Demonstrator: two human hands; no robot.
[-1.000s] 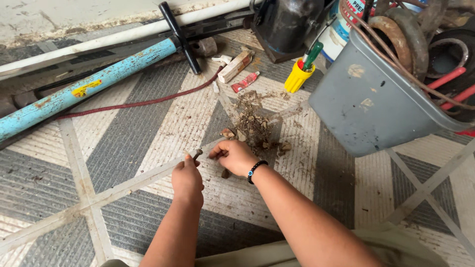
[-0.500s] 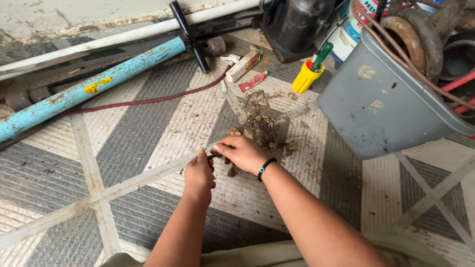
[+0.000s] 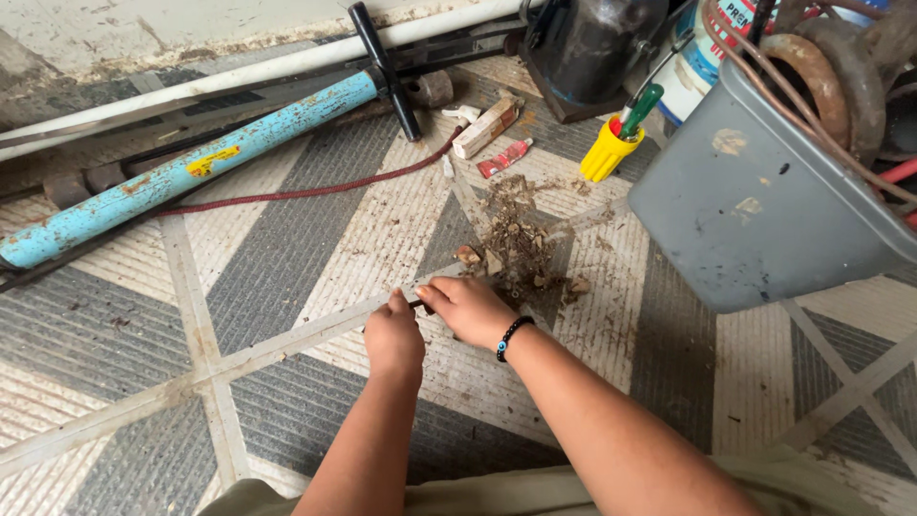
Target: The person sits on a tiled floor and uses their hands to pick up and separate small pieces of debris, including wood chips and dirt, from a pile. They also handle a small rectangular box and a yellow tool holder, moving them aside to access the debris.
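Both hands grip a small dark bolt (image 3: 416, 304) just beside the debris pile (image 3: 516, 244): left hand (image 3: 394, 336), right hand (image 3: 468, 308). Best held steady, turned squarely.

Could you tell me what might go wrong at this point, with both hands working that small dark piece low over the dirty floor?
The small dark piece is pinched between the left hand and right hand; it could slip and get lost in the pile of debris just beyond. Rusty bits there might also scratch bare fingers. The red cord lying across the floor could snag an arm.
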